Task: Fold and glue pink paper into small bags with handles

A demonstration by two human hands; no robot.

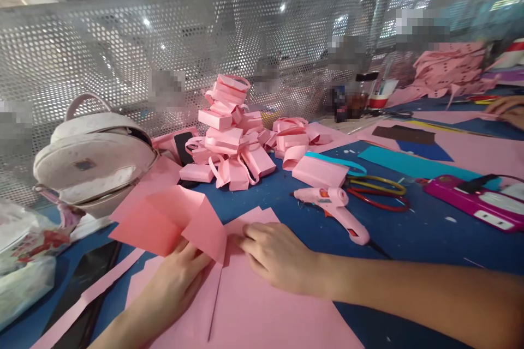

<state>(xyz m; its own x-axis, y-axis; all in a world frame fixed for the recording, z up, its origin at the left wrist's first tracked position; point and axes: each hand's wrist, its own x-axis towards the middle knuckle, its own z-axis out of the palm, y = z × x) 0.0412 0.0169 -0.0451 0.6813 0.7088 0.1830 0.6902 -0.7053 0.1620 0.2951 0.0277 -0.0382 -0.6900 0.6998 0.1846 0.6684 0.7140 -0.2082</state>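
Note:
A folded sheet of pink paper (167, 215) stands up in creased flaps in front of me. My left hand (182, 272) is closed on its lower edge, the fingertips partly hidden behind a flap. My right hand (276, 256) presses down beside the fold with curled fingers, gripping the paper's right edge. Beneath both hands lie larger flat sheets of pink paper (266, 316). A pink glue gun (335, 207) rests to the right of my right hand, its cord trailing off behind my forearm.
Small pink paper bags (229, 142) are heaped at the back. A white backpack (98, 152) and a plastic bag (24, 267) stand left. Scissors (380, 191), a magenta power strip (475, 202) and a blue strip (421, 163) lie right. Another person's hand (507, 109) shows far right.

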